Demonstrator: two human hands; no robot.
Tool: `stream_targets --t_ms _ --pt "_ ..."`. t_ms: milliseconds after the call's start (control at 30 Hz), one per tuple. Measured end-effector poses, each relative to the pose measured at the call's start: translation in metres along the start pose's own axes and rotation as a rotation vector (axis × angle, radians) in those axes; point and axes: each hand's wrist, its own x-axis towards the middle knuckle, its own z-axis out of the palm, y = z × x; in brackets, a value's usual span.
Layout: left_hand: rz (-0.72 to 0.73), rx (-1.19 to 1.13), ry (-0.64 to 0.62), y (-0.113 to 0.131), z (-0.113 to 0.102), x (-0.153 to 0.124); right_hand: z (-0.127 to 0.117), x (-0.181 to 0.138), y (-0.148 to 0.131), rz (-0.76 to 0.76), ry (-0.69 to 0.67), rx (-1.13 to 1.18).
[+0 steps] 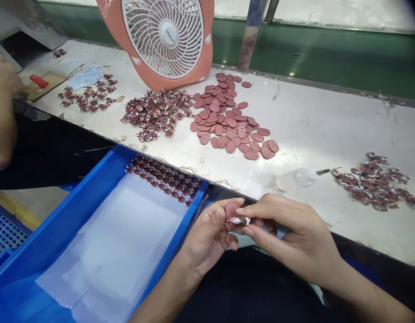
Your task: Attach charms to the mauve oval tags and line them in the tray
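Note:
My left hand (207,235) pinches a reddish-brown oval piece (231,209) between thumb and fingers, just below the table's front edge. My right hand (288,231) meets it from the right, its fingers closed on a small patterned piece (239,220) pressed against the oval. A heap of the same oval pieces (229,119) lies on the white table (315,121) beyond my hands. Left of that heap is a pile of small patterned pieces (156,112), and another such pile (376,181) lies at the right.
A blue tray (103,179) lined with white sheet sits at my left, with rows of finished pieces (165,177) along its far end. An orange fan (165,38) stands at the table's back. A small clear bottle (303,176) lies near the front edge. Another person's arm (2,112) is at the far left.

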Motion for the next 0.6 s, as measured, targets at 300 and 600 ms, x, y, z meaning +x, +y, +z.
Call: stream_targets --t_ms 300,600 --pt "0.446 0.166 0.308 -0.005 0.002 -0.004 0.031 -0.002 0.022 -0.362 0.247 -0.527" --pt "0.506 0.264 0.583 0.011 -0.018 -0.001 0.050 0.004 0.005 -0.490 0.188 -0.519"
